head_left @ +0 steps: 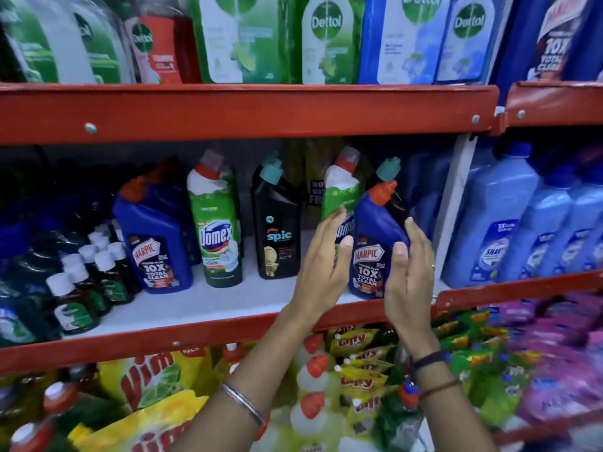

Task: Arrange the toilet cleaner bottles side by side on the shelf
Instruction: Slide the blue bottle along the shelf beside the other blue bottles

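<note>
On the white middle shelf (202,305) stand a blue Harpic bottle (153,236), a green Domex bottle (217,230) and a black Spic bottle (277,230), upright with gaps between them. Further right, a second blue Harpic bottle (375,243) with a red cap stands near the shelf's front edge. My left hand (326,256) presses its left side and my right hand (409,272) its right side. Behind it are a second green Domex bottle (339,190), partly hidden by my left hand, and a black bottle with a teal cap (388,169).
Small dark bottles with white caps (85,275) crowd the shelf's left end. Light blue bottles (509,223) fill the bay to the right, past a white upright post (456,197). Dettol packs (326,40) line the shelf above; yellow pouches and bottles (326,380) sit below.
</note>
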